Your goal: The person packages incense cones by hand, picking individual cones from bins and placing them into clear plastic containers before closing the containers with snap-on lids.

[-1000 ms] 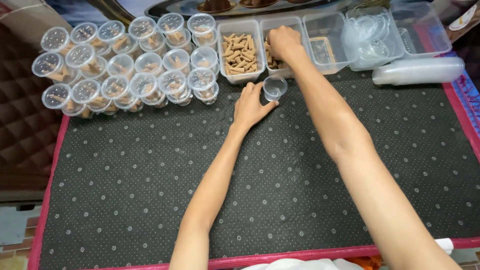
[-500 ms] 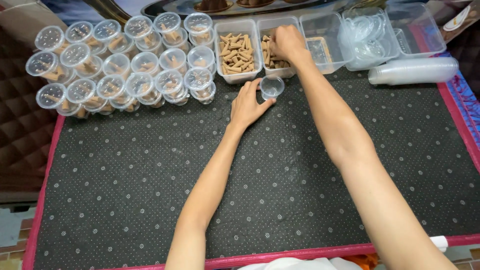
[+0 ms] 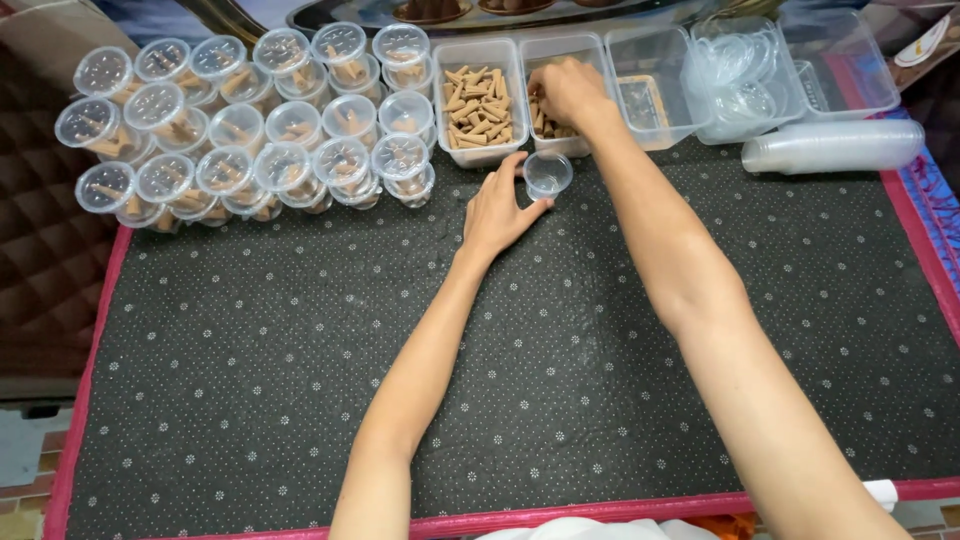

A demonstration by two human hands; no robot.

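Observation:
A small clear plastic cup (image 3: pixel 547 173) stands on the black dotted mat (image 3: pixel 300 380), and my left hand (image 3: pixel 500 210) rests beside it with thumb and fingers touching its side. My right hand (image 3: pixel 568 92) reaches into a clear rectangular tub (image 3: pixel 556 50) of small brown cones, its fingers curled among them. Whether it has hold of any cones is hidden. A second tub (image 3: pixel 478 100) of the same brown cones sits just left of it.
Several lidded clear cups (image 3: pixel 250 130) holding cones are stacked at the back left. Right of the tubs are an emptier tub (image 3: pixel 655 95), a container of clear lids (image 3: pixel 745 85) and a lying sleeve of stacked cups (image 3: pixel 835 147). The mat has a red border (image 3: pixel 925 230).
The view has shifted slightly. My left hand stays at the small cup and my right hand stays in the cone tub, with its fingers a little deeper.

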